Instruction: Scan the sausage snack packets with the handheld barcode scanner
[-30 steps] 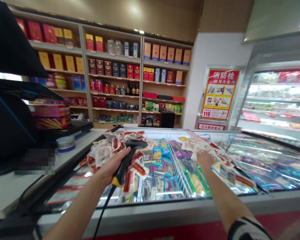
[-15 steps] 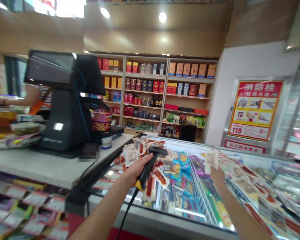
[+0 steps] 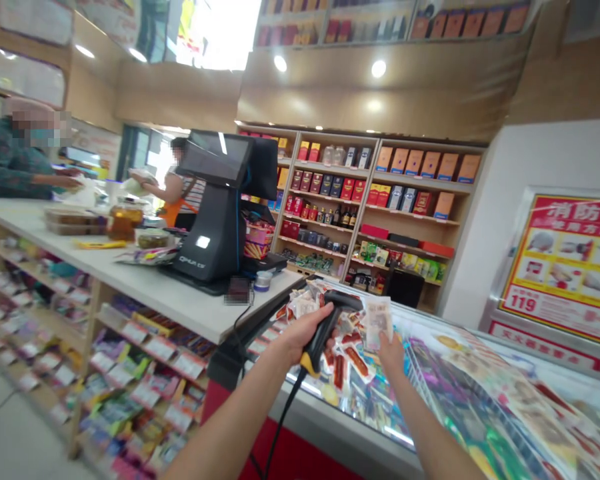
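My left hand (image 3: 304, 333) is wrapped round a black and yellow barcode scanner (image 3: 326, 328), whose cord hangs down past the freezer's front. In my right hand (image 3: 391, 353) a small whitish packet (image 3: 378, 319) with a printed label is pinched upright, just right of the scanner's head. What is inside the packet cannot be made out. Beneath both hands, sealed sausage packs (image 3: 354, 363) lie on the glass top of a chest freezer (image 3: 380, 427). More such packs (image 3: 303, 303) are heaped behind the scanner. Another row of packs (image 3: 520, 393) is blurred at the right.
A white counter (image 3: 200, 319) on the left bears a cash register (image 3: 213, 213), jars and food packs. Snack shelves (image 3: 145, 373) run below it. Two people (image 3: 15, 157) stand beyond the counter. Shelves of boxes and bottles (image 3: 330, 193) line the back wall.
The camera view has swung left, bringing more counter and people into sight. My right hand has carried the packet leftward, close to the scanner in my left hand.
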`<state>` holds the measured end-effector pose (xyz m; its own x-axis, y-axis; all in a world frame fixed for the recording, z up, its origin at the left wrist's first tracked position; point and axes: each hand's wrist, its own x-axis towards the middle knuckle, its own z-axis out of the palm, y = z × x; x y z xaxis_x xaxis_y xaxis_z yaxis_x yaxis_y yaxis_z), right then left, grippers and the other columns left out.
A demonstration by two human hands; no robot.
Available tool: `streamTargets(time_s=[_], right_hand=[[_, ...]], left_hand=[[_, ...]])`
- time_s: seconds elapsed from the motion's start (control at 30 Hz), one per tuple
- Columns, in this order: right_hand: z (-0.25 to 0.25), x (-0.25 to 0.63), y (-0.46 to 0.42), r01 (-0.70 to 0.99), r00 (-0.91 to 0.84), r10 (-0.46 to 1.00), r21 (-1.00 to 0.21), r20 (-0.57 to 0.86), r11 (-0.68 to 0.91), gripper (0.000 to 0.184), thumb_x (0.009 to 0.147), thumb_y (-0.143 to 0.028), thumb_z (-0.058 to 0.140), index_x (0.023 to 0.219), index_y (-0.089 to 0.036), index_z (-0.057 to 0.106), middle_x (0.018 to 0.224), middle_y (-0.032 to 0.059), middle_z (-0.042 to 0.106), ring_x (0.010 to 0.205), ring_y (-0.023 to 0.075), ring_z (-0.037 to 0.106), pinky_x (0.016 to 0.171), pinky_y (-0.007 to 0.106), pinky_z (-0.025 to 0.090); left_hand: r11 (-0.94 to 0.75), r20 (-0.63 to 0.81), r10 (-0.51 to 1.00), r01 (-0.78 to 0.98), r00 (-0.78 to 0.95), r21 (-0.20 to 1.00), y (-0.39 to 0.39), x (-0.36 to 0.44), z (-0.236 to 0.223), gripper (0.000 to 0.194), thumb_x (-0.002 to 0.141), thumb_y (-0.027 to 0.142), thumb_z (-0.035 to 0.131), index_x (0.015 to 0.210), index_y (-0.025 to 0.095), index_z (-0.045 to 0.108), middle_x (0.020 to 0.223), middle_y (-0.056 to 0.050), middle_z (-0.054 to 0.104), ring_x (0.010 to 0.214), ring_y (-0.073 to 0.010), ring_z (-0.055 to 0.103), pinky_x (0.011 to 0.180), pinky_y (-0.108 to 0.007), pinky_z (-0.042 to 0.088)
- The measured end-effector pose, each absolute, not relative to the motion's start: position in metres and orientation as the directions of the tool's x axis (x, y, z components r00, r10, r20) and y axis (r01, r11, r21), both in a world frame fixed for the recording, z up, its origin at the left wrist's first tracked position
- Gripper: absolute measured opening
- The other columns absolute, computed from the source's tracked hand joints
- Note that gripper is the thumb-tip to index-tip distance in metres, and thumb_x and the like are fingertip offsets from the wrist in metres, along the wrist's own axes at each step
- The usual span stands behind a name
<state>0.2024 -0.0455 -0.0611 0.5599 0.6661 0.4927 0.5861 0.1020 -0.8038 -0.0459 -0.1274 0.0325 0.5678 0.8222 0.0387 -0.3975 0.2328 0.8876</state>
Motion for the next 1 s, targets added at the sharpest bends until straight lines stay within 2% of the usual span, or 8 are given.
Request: streamTargets(time_s=[0.2,0.47,0.73,1.0], right_hand=[[-0.065,0.195,-0.047,0.612,0.547,0.687,-0.788,0.478,0.062,0.043,0.072,-0.037,0.032,0.098,-0.011,0.054,0.082,0.0102,0.060,0.073,0.0217,0.055,0.061,0.028,0.039],[-0.075,0.219,-0.041,0.616,0.597,0.653,-0.788,0.465,-0.002,0.047,0.073,-0.036,0.031,0.108,-0.010,0.049,0.087,0.0106,0.060,0.080,0.0232,0.054,0.065,0.028,0.037],[-0.077,0.234,-0.039,0.627,0.611,0.641,-0.778,0.464,-0.034,0.043,0.074,-0.035,0.031,0.102,-0.011,0.053,0.080,0.0101,0.062,0.074,0.0235,0.056,0.062,0.028,0.037],[-0.077,0.243,-0.034,0.623,0.634,0.632,-0.779,0.446,-0.076,0.042,0.075,-0.035,0.031,0.103,-0.012,0.053,0.089,0.0100,0.061,0.081,0.0208,0.055,0.065,0.026,0.038]], left_hand=[[0.252,0.069,0.787,-0.421,0.614,0.871,-0.137,-0.049,0.037,0.036,0.069,0.047,0.049,0.076,0.012,0.053,0.057,-0.003,0.055,0.042,-0.0075,0.050,0.039,-0.018,0.038],[0.321,0.093,0.664,-0.395,0.742,0.861,-0.139,-0.027,0.046,0.036,0.073,0.046,0.044,0.071,0.011,0.052,0.057,-0.001,0.052,0.042,-0.0064,0.047,0.041,-0.018,0.035],[0.333,0.087,0.631,-0.370,0.771,0.867,-0.129,-0.006,0.046,0.036,0.074,0.045,0.043,0.079,0.010,0.053,0.058,-0.001,0.050,0.042,-0.0070,0.046,0.039,-0.018,0.033],[0.405,0.030,0.624,-0.357,0.781,0.842,-0.116,-0.002,0.039,0.035,0.075,0.045,0.042,0.076,0.011,0.052,0.057,0.000,0.048,0.042,-0.0061,0.044,0.041,-0.019,0.035]])
